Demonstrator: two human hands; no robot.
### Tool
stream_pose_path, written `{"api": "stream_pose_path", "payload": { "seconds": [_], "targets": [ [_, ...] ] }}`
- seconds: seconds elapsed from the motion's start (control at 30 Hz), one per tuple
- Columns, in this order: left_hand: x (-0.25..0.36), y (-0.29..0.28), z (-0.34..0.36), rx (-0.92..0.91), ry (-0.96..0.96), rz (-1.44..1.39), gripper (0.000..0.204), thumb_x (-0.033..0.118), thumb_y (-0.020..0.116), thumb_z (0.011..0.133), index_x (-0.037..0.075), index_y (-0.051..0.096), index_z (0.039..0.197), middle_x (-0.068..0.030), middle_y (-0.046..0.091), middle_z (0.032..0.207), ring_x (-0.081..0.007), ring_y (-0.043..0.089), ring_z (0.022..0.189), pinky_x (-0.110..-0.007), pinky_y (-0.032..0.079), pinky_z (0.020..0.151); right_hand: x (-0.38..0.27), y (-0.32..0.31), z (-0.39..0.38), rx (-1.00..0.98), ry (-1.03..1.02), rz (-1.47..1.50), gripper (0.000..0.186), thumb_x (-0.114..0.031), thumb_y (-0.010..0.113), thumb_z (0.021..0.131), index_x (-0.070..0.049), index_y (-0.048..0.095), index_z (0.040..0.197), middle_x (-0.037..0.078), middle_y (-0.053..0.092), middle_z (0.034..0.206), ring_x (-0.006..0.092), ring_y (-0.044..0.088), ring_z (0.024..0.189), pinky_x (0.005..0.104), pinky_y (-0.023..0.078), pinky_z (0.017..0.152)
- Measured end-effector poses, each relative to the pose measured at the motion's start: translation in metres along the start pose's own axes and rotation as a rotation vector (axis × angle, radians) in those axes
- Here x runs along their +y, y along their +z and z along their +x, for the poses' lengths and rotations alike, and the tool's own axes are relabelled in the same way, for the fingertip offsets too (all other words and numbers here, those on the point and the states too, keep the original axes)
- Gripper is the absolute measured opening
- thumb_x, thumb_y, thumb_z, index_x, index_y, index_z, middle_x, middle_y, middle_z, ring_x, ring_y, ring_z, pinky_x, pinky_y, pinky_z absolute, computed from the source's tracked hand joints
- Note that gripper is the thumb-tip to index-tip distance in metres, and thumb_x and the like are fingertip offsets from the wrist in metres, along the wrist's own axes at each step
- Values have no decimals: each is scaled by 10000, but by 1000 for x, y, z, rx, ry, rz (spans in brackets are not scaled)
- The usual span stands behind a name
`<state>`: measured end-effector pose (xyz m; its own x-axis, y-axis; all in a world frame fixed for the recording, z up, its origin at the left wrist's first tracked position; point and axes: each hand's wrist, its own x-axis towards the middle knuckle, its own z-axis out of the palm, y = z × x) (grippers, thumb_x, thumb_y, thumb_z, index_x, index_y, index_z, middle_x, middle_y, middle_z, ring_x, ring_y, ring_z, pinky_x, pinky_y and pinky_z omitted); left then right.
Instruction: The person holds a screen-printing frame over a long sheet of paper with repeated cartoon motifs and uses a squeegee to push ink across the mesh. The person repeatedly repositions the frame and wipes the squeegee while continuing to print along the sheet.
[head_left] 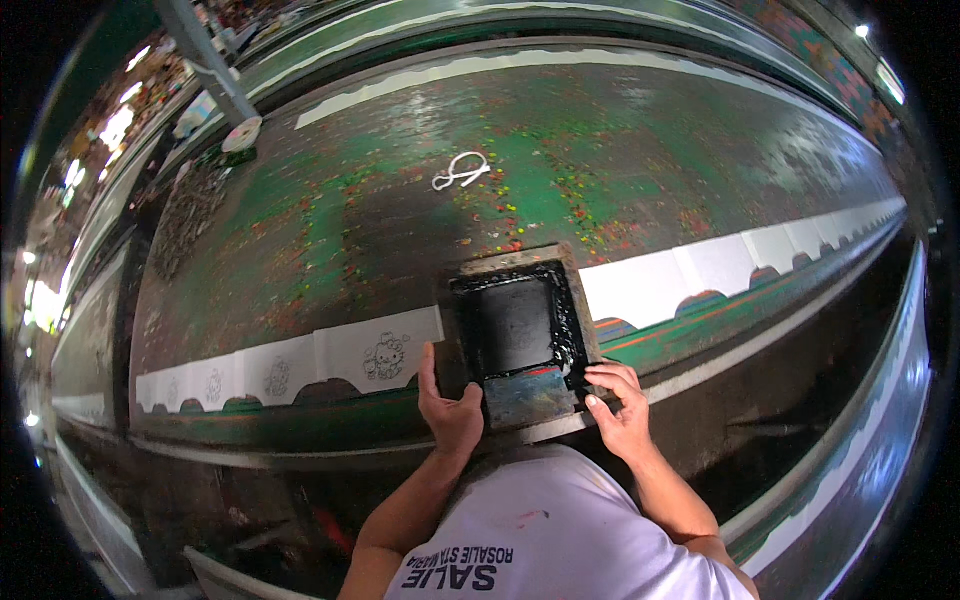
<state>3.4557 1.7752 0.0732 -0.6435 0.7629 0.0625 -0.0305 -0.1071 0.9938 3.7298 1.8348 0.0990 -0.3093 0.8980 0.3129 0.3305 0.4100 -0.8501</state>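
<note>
A screen-printing frame (518, 262) with black ink around its inside sits at the table's near edge, over a row of white pieces. A dark, blue-smeared flat block (530, 397), perhaps a squeegee, lies across its near end. My left hand (452, 410) is at the frame's left side, forefinger and thumb stretched apart, thumb close to the block. At the near right corner, my right hand (622, 408) has its fingers and thumb bent around the frame's edge. Left of the frame, white pieces (335, 350) carry black line drawings of a cartoon figure; those on the right (710, 270) look blank.
The long green-and-dark table (400, 215) is spattered with coloured paint. A white looped strap (463, 172) lies on it. Along the far side runs another white strip (430, 75). A metal post (208, 65) and a white round dish (242, 135) stand at the far left.
</note>
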Motion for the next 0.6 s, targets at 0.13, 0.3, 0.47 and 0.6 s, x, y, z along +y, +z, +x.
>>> {"api": "stream_pose_path", "payload": {
  "seconds": [0.13, 0.3, 0.47, 0.6],
  "targets": [
    [3, 15, 0, 13, 44, 135, 889, -100, 661, 833, -80, 412, 1686, -210, 569, 1597, -247, 609, 1409, -343, 493, 1186, 8, -17, 5, -35, -3, 17, 290, -62, 813, 917, -44, 809, 1207, 162, 769, 1336, 394, 649, 1346, 518, 477, 1194],
    [4, 18, 2, 37, 39, 214, 898, -78, 683, 819, -88, 423, 1678, -210, 601, 1554, -250, 623, 1392, -344, 496, 1181, 4, -21, 11, -49, -52, -100, 347, -37, 853, 869, -48, 802, 1212, 166, 754, 1332, 418, 646, 1346, 533, 488, 1179],
    [6, 15, 6, 10, -4, 299, 905, -57, 699, 808, -94, 431, 1671, -220, 625, 1519, -263, 634, 1377, -358, 509, 1168, -22, -12, 20, -196, -400, -275, 451, -48, 885, 814, -61, 784, 1254, 161, 711, 1362, 446, 634, 1355, 543, 512, 1133],
    [5, 15, 8, 4, 7, 298, 915, -58, 734, 800, -60, 464, 1674, -215, 631, 1542, -280, 654, 1358, -382, 530, 1150, -43, 10, 39, -519, -507, -473, 435, -119, 826, 856, -83, 778, 1286, 157, 700, 1385, 396, 645, 1361, 536, 521, 1116]
  ]
}}
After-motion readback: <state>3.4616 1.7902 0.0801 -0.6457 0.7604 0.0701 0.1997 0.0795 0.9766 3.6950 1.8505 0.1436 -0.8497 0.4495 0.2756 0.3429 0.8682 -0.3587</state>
